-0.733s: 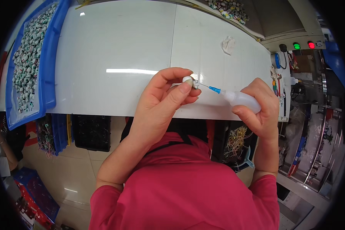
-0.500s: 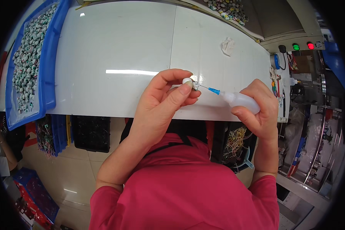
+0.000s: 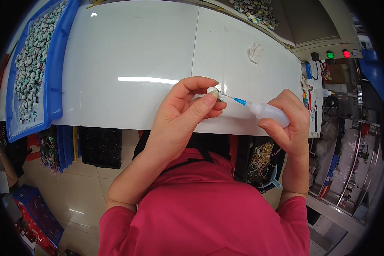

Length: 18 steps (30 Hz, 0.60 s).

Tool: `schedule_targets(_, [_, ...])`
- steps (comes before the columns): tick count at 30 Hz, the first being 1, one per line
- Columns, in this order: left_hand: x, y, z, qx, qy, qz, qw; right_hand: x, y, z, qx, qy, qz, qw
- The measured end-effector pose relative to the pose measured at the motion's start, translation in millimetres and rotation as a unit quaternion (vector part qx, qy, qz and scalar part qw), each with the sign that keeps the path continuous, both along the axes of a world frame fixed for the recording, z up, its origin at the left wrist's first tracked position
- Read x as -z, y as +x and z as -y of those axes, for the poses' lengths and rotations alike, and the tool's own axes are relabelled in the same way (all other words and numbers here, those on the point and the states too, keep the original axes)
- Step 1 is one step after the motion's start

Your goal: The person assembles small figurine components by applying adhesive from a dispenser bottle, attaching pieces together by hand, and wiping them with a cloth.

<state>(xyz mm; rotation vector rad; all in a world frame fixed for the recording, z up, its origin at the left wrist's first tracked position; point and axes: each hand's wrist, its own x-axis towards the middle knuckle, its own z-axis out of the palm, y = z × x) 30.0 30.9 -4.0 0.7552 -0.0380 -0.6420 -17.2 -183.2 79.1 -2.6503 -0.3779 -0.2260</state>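
white part (image 3: 211, 90) in left fingers (image 3: 197, 109), bottle (image 3: 272, 114) in right fingers (image 3: 273, 129), its blue-based needle (image 3: 239, 101) slightly nearer than before

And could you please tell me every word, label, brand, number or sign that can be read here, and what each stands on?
No text can be read anywhere in this view.
White squeeze bottle in the right hand: no legible marking.
Small white piece in the left hand: too small to tell.
Patch beside the red light: too small to read.
Blue tray, visible wall: no legible marking.
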Motion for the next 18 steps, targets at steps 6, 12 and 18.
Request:
schedule_targets(6, [0.4,4.3,-0.7,0.009,0.001,0.010,1.000,9.3,-1.1,17.0,0.012,0.129,-0.008,0.992])
schedule_targets(12, [-8.4,0.7,0.0,0.004,0.015,0.013,1.000,40.4,4.2,76.8,0.257,0.358,0.061,0.896])
schedule_targets(18, [-16.7,5.5,-4.7,0.012,0.075,0.096,0.992,62.7,3.2,118.7,0.379,0.156,0.028,0.912])
